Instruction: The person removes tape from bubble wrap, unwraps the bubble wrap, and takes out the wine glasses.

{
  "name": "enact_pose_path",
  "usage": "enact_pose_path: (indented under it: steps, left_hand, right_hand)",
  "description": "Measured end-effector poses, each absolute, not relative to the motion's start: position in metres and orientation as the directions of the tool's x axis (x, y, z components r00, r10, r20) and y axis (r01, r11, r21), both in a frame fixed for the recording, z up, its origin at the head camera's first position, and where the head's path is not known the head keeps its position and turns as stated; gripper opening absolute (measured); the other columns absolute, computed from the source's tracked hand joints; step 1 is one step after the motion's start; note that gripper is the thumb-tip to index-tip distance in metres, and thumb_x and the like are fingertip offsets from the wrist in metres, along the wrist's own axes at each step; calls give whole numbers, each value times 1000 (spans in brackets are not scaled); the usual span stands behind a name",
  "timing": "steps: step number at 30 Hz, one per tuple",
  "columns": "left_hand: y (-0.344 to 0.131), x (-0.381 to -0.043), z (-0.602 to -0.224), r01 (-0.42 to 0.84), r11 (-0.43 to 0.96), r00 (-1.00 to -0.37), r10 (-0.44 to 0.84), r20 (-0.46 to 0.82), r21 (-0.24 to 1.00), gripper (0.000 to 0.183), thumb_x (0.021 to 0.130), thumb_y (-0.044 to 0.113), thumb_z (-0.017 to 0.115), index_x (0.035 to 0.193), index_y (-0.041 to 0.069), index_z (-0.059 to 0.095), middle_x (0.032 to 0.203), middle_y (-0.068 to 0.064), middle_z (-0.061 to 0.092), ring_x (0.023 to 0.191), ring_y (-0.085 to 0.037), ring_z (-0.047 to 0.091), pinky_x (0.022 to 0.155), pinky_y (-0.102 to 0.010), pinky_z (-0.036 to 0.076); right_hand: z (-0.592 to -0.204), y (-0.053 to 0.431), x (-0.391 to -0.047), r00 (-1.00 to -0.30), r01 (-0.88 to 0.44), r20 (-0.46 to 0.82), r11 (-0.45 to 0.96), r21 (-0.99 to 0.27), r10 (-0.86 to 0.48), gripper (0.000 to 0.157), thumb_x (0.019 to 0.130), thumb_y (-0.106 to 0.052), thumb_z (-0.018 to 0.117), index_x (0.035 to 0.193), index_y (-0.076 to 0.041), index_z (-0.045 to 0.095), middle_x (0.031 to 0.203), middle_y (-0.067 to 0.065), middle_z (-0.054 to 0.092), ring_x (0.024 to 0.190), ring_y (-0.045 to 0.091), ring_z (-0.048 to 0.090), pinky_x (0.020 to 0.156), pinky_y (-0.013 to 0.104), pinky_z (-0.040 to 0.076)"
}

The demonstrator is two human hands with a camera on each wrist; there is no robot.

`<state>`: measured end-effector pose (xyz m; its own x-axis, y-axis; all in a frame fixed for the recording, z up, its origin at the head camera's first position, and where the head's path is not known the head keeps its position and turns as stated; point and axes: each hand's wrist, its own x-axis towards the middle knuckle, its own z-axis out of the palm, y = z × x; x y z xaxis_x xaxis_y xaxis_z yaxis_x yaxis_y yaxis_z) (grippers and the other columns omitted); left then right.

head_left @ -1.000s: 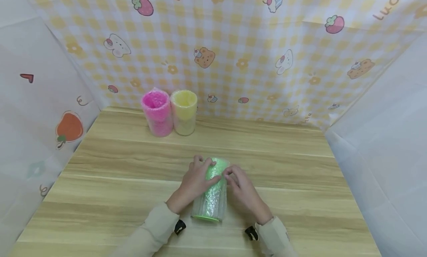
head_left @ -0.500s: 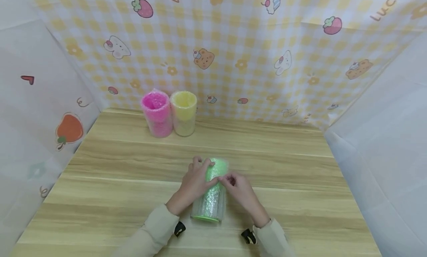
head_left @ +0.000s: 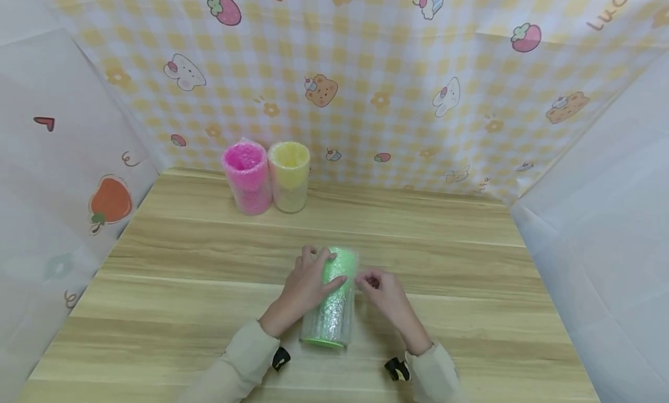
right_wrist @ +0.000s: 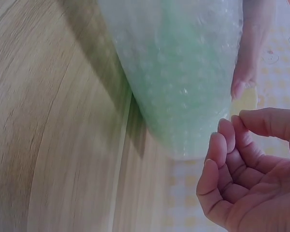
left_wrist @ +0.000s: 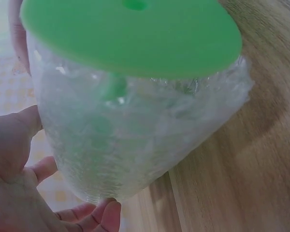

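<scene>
A green stemmed goblet (head_left: 340, 266) lies on its side, rolled in clear bubble wrap (head_left: 330, 316). Its round green foot (left_wrist: 130, 38) faces the near table edge, and part of the stem shows through the wrap. My left hand (head_left: 307, 282) holds the bowl end from the left, thumb across the top and fingers spread along the far side. At the right side of the wrap, my right hand (head_left: 385, 292) pinches with thumb and forefinger tips together right at its edge, seen close in the right wrist view. Its other fingers (right_wrist: 215, 183) are curled in.
Behind, to the left, a pink wrapped goblet (head_left: 248, 176) and a yellow wrapped goblet (head_left: 289, 176) stand side by side on the wooden table (head_left: 444, 246). A yellow checked cloth (head_left: 366, 72) hangs along the back, with white sheets at both sides.
My right hand first shifts down and inward over the wrap to my left thumb, then draws back right to the wrap's edge. My left hand and the goblet stay put.
</scene>
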<state>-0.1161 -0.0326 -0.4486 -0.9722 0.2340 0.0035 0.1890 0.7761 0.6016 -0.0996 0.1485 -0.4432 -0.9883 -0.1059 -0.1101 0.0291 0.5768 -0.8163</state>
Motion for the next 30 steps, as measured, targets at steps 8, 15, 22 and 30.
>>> enact_pose_path:
  steps: [8, 15, 22, 30]
  left_hand:
    - [-31, -116, -451, 187, 779, -973, 229, 6, 599, 48, 78, 50, 62, 116, 22, 50, 127, -20, 38, 98, -34, 50, 53, -24, 41]
    - [-32, -115, -451, 173, 770, -975, 221, -2, 614, 47, 79, 48, 62, 115, 21, 50, 126, -19, 38, 99, -33, 49, 52, -23, 39]
    - [-33, -115, -450, 169, 766, -976, 219, -4, 620, 46, 80, 48, 62, 114, 21, 49, 127, -19, 38, 100, -34, 49, 53, -24, 38]
    - [-32, -114, -450, 182, 765, -973, 231, 2, 617, 46, 79, 47, 63, 115, 21, 49, 128, -20, 37, 101, -35, 49, 54, -25, 39]
  right_hand:
    - [-448, 162, -100, -986, 58, -136, 574, -817, -94, 12, 85, -17, 61, 83, -6, 67, 69, 3, 60, 61, 9, 49, 52, 18, 42]
    - [-448, 176, -102, -985, 91, -156, 551, -829, -73, 9, 85, -13, 61, 87, -5, 65, 75, 4, 64, 65, 9, 52, 55, 18, 43]
    - [-452, 190, -104, -976, 18, -111, 433, -901, -189, 21, 86, -13, 59, 105, -4, 60, 95, 16, 63, 85, 21, 58, 72, 19, 48]
    - [-447, 198, -104, -962, 52, -139, 338, -940, -237, 29, 89, -27, 56, 109, -7, 60, 107, 14, 60, 95, 23, 56, 83, 32, 50]
